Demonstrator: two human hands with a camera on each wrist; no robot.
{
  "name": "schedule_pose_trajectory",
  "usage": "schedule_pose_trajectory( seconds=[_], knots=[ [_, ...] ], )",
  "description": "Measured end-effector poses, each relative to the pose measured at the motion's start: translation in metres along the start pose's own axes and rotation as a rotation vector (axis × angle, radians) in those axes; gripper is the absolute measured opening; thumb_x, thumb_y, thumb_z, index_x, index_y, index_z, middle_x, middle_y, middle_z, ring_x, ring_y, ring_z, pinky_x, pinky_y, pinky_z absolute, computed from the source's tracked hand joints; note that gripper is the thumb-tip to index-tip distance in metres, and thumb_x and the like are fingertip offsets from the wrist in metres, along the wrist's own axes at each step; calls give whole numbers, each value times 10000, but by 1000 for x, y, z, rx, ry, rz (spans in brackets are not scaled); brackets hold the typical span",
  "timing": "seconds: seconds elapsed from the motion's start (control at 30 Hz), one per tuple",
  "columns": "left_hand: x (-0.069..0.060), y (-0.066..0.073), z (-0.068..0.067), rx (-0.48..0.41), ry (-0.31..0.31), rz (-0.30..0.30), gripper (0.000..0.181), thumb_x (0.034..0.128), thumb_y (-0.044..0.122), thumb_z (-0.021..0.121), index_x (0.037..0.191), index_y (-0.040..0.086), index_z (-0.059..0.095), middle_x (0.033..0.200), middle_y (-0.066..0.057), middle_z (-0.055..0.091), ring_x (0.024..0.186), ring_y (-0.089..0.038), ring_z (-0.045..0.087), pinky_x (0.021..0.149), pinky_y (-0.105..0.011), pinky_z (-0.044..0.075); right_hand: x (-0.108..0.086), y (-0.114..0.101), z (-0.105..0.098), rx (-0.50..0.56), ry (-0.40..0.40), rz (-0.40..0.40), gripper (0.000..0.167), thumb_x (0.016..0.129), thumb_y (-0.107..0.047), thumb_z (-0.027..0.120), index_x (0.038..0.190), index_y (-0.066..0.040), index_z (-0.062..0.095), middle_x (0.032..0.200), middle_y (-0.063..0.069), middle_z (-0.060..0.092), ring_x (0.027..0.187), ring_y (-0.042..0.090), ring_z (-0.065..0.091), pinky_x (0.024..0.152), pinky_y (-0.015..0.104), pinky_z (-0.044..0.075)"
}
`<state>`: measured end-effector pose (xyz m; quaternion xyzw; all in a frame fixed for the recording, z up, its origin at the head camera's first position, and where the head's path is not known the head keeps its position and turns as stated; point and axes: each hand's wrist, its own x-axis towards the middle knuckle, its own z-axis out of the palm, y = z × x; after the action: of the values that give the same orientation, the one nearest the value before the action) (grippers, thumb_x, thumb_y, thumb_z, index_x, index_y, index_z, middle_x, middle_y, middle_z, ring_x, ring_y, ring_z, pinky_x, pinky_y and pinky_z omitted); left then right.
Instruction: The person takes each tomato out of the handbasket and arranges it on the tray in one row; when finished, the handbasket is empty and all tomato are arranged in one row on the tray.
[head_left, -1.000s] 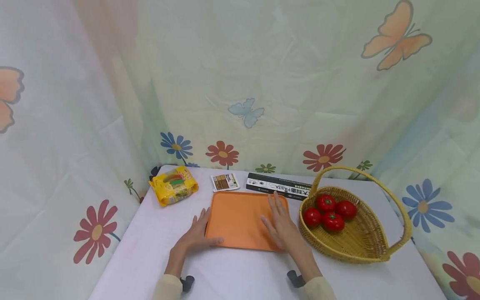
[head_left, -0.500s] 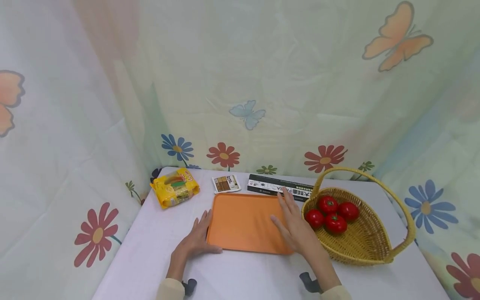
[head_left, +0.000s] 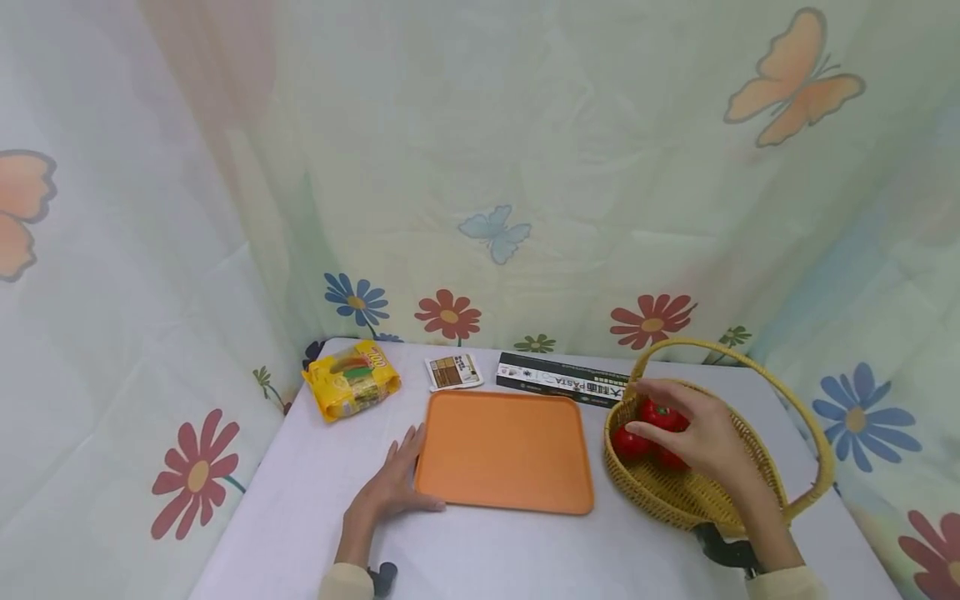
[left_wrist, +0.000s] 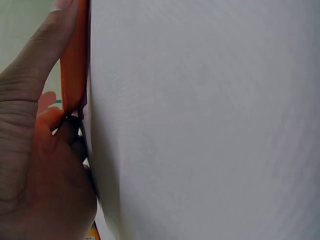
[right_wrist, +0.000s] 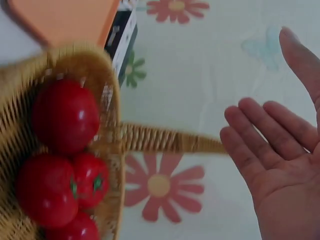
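An orange rectangular tray [head_left: 506, 452] lies flat on the white-covered table. At its left side my left hand [head_left: 393, 483] rests against the near-left corner, fingers extended along the side and thumb at the front edge. In the left wrist view the thumb [left_wrist: 37, 57] lies along the tray's edge [left_wrist: 74, 75]. My right hand [head_left: 708, 433] hovers over a woven basket [head_left: 637, 493], thumb and fingers apart, holding nothing. Beneath it are several red tomatoes [right_wrist: 65, 117] in the basket, partly hidden by the hand in the head view.
A yellow food packet [head_left: 352, 381] lies at the back left, with a small brown-and-white packet [head_left: 453, 372] to its right. Behind the tray lies a long black pasta box [head_left: 555, 377]. The basket's tall handle [head_left: 817, 454] arches over its right side. Flowered curtains surround the table.
My right hand has moved right from above the tray's right side to above the tomatoes in the basket. My left hand stays at the tray's left corner.
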<state>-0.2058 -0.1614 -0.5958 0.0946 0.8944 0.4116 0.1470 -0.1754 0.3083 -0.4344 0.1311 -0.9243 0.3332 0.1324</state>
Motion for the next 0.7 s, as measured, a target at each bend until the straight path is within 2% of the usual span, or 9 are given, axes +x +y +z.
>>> schedule_pose_trajectory(
  seconds=[0.03,0.07,0.17,0.23,0.3,0.4,0.53,0.6,0.7],
  knots=[
    [0,0,-1,-1,-2,2,1424,671,450,1038,1749,175,148,1813,-118,124,1681,-342,32,1352,-597,11,2,8,-4,15,-4,22,654,880,-285,924,1434,-57,663,1348,197,729,1191,393,701,893,19,458],
    [0,0,-1,-4,-2,1,1422,672,453,1036,1749,181,149,1813,-116,122,1681,-345,30,1351,-601,16,3,17,-8,31,-8,43,643,892,-292,915,1434,-58,661,1345,208,727,1179,329,715,870,5,448],
    [0,0,-2,-14,-1,-6,1417,669,450,1037,1750,200,157,1815,-114,113,1679,-362,30,1346,-620,32,8,44,-13,111,-33,94,619,927,-269,883,1450,-41,643,1362,237,712,1131,53,712,862,28,491],
    [0,-1,-1,-17,-1,-13,1417,666,447,1039,1750,209,158,1815,-116,110,1677,-376,27,1343,-631,40,10,61,-13,169,-52,120,605,945,-253,865,1453,-23,632,1371,263,697,1092,-112,647,866,44,513],
    [0,-1,-1,-20,-2,-19,1415,665,451,1038,1751,220,159,1816,-111,109,1677,-379,22,1342,-632,39,12,76,-11,219,-65,143,590,959,-221,849,1456,-1,620,1382,278,685,1081,-178,604,881,50,519],
    [0,-1,1,-24,-3,-21,1416,662,454,1039,1750,228,161,1817,-107,110,1675,-391,16,1340,-639,44,12,94,-8,235,-77,171,592,964,-191,841,1463,21,604,1394,304,667,1080,-171,603,870,56,528],
    [-1,2,1,-32,1,-33,1415,652,454,1043,1749,246,174,1817,-102,109,1666,-435,18,1327,-672,74,12,110,-3,196,-77,182,596,951,-166,850,1459,27,606,1387,311,668,1070,-110,626,844,72,544],
    [-1,3,1,-30,4,-48,1410,650,460,1041,1748,266,178,1819,-94,103,1661,-451,16,1320,-686,88,13,114,1,165,-75,178,587,944,-165,858,1445,28,619,1366,309,678,1078,20,684,831,77,546],
    [-2,3,0,-33,7,-66,1407,646,459,1043,1747,279,185,1818,-92,106,1659,-460,21,1315,-695,100,15,119,6,134,-83,175,575,942,-161,860,1428,40,628,1346,309,686,1125,309,717,824,81,545]
  ],
)
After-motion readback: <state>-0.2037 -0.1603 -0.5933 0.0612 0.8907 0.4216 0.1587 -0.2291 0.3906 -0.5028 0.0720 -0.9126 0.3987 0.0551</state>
